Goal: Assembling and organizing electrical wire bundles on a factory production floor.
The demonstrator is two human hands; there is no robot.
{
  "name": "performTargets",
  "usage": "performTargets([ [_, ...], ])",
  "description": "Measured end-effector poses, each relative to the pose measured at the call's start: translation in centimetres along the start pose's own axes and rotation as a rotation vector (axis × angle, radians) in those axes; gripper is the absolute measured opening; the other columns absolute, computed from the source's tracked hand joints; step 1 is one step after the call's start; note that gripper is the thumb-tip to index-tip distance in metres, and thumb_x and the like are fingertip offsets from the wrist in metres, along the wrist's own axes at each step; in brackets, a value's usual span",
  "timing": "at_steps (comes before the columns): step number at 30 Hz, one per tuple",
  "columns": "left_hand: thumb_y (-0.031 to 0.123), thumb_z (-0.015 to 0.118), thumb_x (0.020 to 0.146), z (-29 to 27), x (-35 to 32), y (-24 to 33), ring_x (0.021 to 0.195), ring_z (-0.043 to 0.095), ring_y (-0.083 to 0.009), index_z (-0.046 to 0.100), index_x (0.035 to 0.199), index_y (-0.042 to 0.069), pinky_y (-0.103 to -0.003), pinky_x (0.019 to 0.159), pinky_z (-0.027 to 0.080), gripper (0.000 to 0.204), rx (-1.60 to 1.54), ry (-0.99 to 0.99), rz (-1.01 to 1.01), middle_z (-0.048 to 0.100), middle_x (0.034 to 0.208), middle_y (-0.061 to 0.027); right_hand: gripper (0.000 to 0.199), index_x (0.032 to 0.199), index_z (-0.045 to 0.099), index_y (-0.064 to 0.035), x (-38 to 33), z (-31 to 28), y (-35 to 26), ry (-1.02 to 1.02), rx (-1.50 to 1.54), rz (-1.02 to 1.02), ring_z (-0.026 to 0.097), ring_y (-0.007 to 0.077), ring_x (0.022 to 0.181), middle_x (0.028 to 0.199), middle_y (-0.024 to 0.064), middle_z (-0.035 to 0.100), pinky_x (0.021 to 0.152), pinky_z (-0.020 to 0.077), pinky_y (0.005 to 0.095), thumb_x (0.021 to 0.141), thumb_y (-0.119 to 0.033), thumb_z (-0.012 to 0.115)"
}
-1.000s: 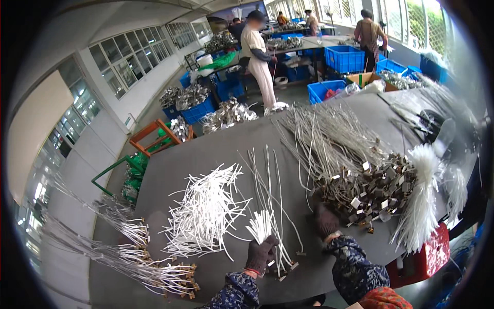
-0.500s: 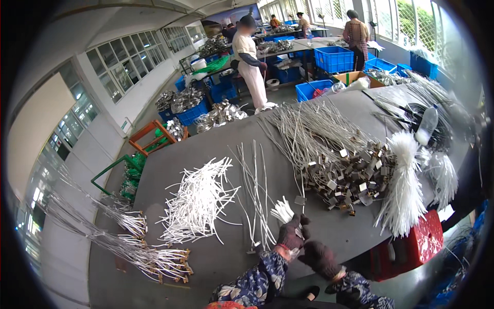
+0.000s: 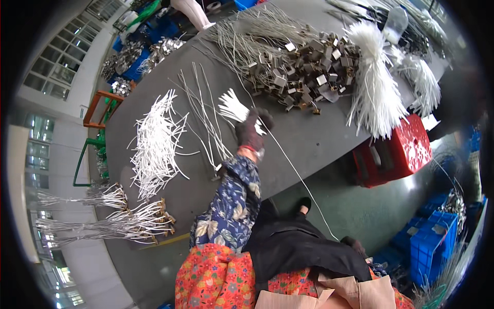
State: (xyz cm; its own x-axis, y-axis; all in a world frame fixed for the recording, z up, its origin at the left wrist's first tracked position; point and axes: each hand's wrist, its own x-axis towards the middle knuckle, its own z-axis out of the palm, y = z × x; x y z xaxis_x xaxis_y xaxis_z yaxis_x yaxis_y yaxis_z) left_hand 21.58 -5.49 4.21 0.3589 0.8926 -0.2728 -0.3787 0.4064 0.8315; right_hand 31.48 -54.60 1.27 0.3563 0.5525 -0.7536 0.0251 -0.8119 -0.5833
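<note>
My left hand (image 3: 249, 135), in a dark glove, is closed around a small bundle of short white tubes (image 3: 233, 107) above the table. A long thin wire (image 3: 294, 167) runs from beside that hand, past the table edge, down to my right hand (image 3: 354, 245). The right hand, also gloved, is low beside my apron, with the wire's end at its fingers; part of it is hidden. Left of the bundle lie a few loose wires (image 3: 201, 110) and a pile of white tubes (image 3: 158, 147). Beyond it is a heap of wires with metal-cased ends (image 3: 303, 72).
Bundled wires with brass-coloured ends (image 3: 131, 224) lie at the table's left. Long white strands (image 3: 374, 82) hang over its right edge, above a red stool (image 3: 393, 152). Blue crates (image 3: 435, 242) stand on the floor at right. A clear bottle (image 3: 395, 24) lies far right.
My right hand has moved from beside the left hand down to the lower right, drawing the wire out long. The view has tilted down and turned right. The left hand still grips the tubes.
</note>
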Motion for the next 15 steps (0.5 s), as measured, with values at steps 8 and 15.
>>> performTargets([
  [8,0.019,0.066,0.088,1.2,1.1,6.1,0.065,0.066,-0.0249,0.061,0.093,0.003,-0.040,0.058,0.058,0.018,-0.186,0.099,0.041,0.066,0.079,-0.0119,0.031,0.094,0.067,-0.0044,-0.5,0.3,1.8,0.054,-0.174,0.085,0.064,0.0305,0.084,0.089,0.0167,0.066,0.074,0.0487,0.0390,0.080,-0.032,0.064],
  [15,0.023,0.059,0.093,0.8,0.4,8.2,0.065,0.065,-0.0249,0.060,0.098,0.003,-0.040,0.059,0.057,0.020,0.019,0.100,0.123,0.066,0.081,-0.0128,0.030,0.094,0.067,-0.0055,-0.5,0.0,-0.5,0.065,-0.165,0.115,0.064,0.0284,0.083,0.086,0.0145,0.065,0.074,0.0484,0.0376,0.080,-0.032,0.065],
])
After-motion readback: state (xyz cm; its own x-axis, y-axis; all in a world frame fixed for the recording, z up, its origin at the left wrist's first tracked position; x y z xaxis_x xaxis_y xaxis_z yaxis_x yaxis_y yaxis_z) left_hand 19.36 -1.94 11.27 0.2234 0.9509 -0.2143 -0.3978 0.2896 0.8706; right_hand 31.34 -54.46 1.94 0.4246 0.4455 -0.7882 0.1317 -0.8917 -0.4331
